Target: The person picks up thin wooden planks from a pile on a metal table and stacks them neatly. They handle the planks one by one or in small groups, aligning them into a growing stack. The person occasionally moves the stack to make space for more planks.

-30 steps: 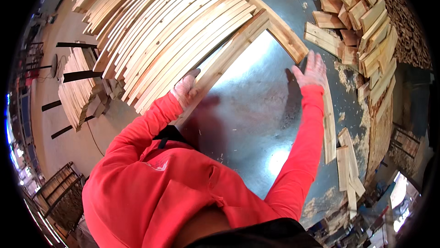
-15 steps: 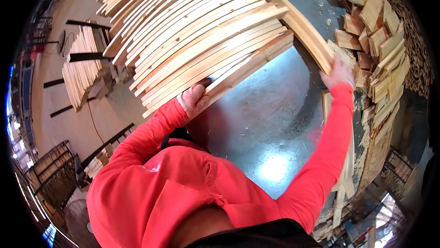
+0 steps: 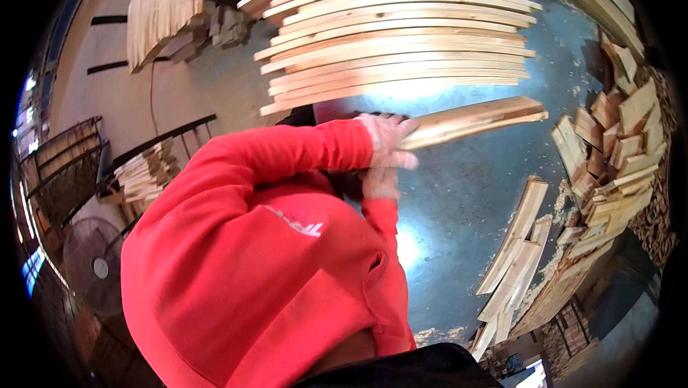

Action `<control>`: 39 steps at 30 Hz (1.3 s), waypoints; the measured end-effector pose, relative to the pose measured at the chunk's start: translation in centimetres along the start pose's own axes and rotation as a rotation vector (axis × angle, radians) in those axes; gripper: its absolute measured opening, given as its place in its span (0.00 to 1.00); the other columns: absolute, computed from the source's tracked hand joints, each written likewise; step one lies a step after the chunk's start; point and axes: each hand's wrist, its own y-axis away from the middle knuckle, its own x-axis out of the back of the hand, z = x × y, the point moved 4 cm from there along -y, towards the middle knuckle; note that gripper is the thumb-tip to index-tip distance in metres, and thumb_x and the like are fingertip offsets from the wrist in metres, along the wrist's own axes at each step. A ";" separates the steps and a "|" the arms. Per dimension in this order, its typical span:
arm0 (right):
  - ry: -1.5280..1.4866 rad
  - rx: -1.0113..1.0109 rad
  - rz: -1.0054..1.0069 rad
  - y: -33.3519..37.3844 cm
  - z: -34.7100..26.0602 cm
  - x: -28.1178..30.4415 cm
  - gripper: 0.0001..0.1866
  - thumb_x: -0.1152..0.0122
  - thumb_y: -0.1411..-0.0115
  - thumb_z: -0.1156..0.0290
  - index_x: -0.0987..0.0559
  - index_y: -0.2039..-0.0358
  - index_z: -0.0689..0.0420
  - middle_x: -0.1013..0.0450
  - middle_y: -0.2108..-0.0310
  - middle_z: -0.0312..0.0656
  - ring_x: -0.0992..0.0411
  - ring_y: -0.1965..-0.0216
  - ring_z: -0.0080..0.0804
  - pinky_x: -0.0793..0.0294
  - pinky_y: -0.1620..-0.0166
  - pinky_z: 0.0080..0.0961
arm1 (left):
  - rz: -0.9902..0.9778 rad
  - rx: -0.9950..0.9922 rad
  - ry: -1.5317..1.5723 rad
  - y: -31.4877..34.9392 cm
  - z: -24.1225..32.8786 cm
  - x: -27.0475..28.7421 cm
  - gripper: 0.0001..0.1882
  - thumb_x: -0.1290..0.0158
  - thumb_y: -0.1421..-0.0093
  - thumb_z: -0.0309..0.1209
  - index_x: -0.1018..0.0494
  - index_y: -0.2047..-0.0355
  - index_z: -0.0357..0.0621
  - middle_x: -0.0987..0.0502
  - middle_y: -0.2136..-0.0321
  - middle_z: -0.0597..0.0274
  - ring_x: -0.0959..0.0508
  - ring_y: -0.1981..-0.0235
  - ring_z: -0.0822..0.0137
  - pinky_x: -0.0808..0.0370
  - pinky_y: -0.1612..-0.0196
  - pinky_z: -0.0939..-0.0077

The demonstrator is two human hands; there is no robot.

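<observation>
Head view | left hand [image 3: 387, 141] over board [image 3: 476, 121] | right hand [image 3: 381, 183] partly hidden | both grips: cannot tell

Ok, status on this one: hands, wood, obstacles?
Left hand at wood's near end. Right hand tucked close beneath left; grip unclear. Plank rows beyond, loose offcuts rightward.

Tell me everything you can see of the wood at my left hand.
The wood is long, narrow and pale, with a browner strip along its upper side; it may be two pieces together. It slants slightly up to the right in the picture, over the blue-grey surface, apart from the row of boards. Your left hand covers its left end. Whether it touches the surface or your right hand is unclear.
</observation>
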 end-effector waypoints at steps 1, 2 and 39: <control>0.091 0.108 -0.058 -1.9 3.7 -7.2 0.27 0.62 0.33 0.52 0.29 0.45 0.60 0.32 0.47 0.62 0.36 0.43 0.62 0.37 0.43 0.52 | -0.146 0.099 0.140 0.0 1.0 2.1 0.44 0.50 0.43 0.62 0.41 0.39 0.41 0.26 0.50 0.42 0.26 0.48 0.46 0.28 0.48 0.57; -0.068 0.270 0.122 -1.9 0.4 -1.9 0.23 0.57 0.33 0.59 0.29 0.45 0.60 0.30 0.49 0.58 0.32 0.47 0.56 0.35 0.44 0.45 | -0.124 0.091 0.216 -0.2 -0.5 1.6 0.43 0.50 0.43 0.61 0.40 0.40 0.40 0.26 0.51 0.43 0.24 0.51 0.45 0.27 0.49 0.57; -0.062 -0.018 0.540 -27.7 -15.1 33.2 0.29 0.55 0.36 0.43 0.20 0.55 0.56 0.23 0.56 0.51 0.26 0.58 0.46 0.31 0.51 0.41 | 0.767 0.376 1.314 16.6 -19.5 4.3 0.62 0.28 0.60 0.38 0.55 0.30 0.49 0.38 0.40 0.55 0.38 0.37 0.58 0.43 0.35 0.63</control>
